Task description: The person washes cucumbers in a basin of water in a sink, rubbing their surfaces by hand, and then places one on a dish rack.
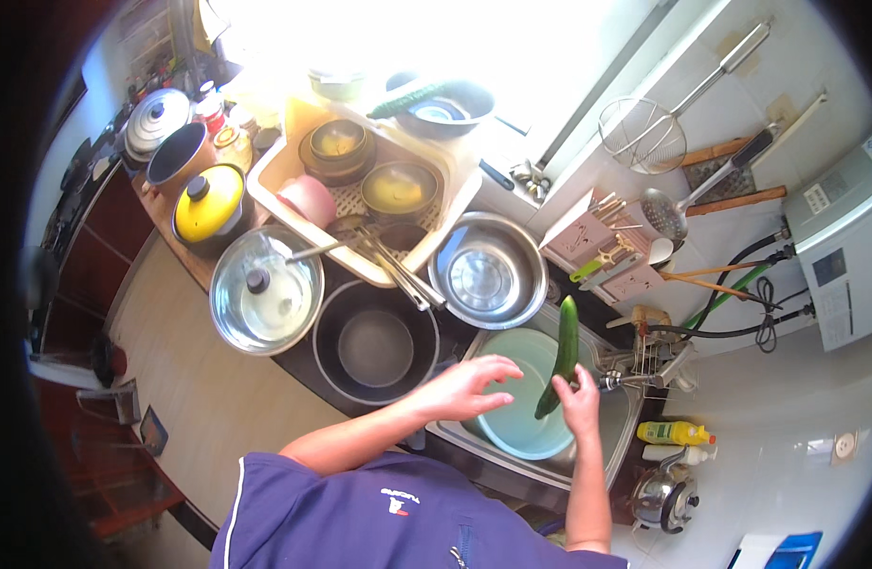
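Over a light blue plastic basin (500, 431) set in the metal sink (625, 422), my right hand (578, 403) grips a long green cucumber (568, 341) near its lower end. The cucumber is tilted, its far tip pointing up toward the utensil holders. My left hand (469, 387) hovers above the basin's left side, fingers spread and nothing in them. Water appears to lie in the basin. Just beyond it, a shiny steel bowl (531, 256) rests on the counter.
A dark pot (327, 356), a glass lid (232, 313) and a cream dish basket (275, 194) of bowls stand to the left. Another cucumber (412, 99) lies across a bowl at the back. The faucet (678, 365), a yellow bottle (673, 433) and a kettle (659, 503) are at right.
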Demonstrator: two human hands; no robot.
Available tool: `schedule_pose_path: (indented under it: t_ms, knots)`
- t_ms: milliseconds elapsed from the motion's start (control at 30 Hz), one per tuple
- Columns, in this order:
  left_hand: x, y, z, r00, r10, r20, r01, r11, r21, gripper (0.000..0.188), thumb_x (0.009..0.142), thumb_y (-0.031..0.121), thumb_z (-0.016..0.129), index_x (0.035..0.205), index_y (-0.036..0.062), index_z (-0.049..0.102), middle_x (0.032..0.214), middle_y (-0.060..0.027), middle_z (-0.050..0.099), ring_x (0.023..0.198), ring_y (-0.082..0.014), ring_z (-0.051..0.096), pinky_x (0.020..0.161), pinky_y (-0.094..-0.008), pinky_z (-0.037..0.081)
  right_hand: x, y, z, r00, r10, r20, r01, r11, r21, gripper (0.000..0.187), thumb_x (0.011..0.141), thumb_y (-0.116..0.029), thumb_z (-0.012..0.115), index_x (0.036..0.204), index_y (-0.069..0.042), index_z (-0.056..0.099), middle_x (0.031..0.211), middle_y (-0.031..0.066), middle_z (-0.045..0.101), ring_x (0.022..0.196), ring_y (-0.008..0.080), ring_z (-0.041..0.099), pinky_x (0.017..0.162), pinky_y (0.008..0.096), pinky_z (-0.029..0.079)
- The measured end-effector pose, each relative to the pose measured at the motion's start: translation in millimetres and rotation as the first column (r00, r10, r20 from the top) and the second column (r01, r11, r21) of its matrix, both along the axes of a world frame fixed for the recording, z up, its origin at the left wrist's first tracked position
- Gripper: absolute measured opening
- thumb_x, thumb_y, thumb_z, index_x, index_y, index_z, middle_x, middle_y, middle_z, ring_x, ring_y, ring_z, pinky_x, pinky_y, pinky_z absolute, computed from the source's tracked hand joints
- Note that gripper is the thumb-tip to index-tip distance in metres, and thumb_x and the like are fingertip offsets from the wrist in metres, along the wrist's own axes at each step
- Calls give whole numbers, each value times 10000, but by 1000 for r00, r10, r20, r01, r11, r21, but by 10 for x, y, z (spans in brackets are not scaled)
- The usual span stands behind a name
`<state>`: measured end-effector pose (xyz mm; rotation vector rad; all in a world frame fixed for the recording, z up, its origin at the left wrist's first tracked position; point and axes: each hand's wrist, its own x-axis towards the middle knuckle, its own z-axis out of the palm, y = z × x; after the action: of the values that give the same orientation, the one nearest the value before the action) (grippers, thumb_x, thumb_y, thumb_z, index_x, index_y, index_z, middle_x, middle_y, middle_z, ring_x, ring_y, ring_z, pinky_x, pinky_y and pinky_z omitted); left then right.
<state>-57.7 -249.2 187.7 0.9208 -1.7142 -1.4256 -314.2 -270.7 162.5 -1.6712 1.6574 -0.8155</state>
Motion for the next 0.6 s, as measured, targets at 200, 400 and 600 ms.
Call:
schedule_pose_path:
  t_ms: [200,400,600]
  knots:
    - [1406,-238,828,929,340,-143,-369,857,-358,272,779,53,624,1048,26,589,1052,-97,572,825,-145,583,693,-256,488,973,-670,1284,904,273,329,-248,962,-115,319,870,-179,577,1109,27,536,1018,53,594,936,116,529,861,268,409]
    - [2254,-721,966,763,591,-262,-643,733,-220,402,806,81,601,1194,40,506,1076,-52,564,786,-89,540,691,-221,457,2153,-1321,2267,682,447,579,-493,865,-88,348,897,-233,525,1118,36,514,983,76,588,879,131,559,801,283,456]
    - [2251,-1292,1119,685,700,-202,-713,588,-382,669,732,179,717,1307,52,399,1244,-134,429,761,-134,580,699,-251,498,2864,-2116,2389,557,305,773,-502,865,20,323,952,-270,399,1086,-9,535,982,104,613,912,182,578,826,343,444]
